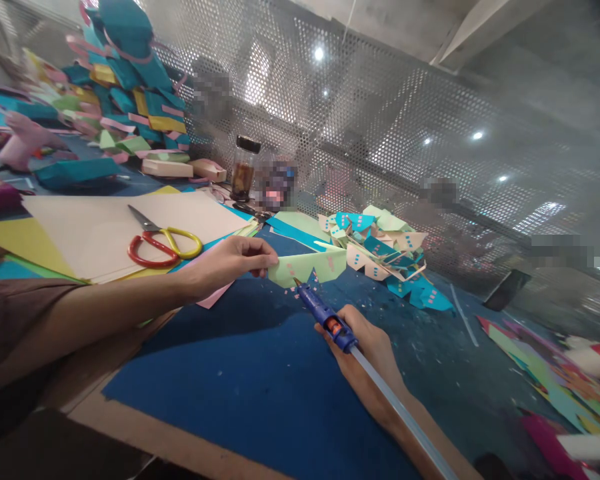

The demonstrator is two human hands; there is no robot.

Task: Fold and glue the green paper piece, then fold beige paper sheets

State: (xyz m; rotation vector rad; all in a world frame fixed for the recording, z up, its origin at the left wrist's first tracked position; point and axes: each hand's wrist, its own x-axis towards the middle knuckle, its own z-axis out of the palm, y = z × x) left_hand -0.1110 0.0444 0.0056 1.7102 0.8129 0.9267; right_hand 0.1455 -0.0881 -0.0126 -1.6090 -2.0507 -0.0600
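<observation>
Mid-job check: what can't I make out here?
All in the head view:
Right hand: fingers partly hidden by the glue gun.
Glue stick: far end cut off by the bottom edge.
Nozzle contact with the green paper cutout: too small to tell.
Paper pile: lower pieces covered by upper ones.

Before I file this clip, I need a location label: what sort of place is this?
Probably a paper-craft workshop or shared craft space: the right hand holds a blue glue gun, scissors lie on paper sheets, and cut paper pieces are heaped on the blue work surface.
</observation>
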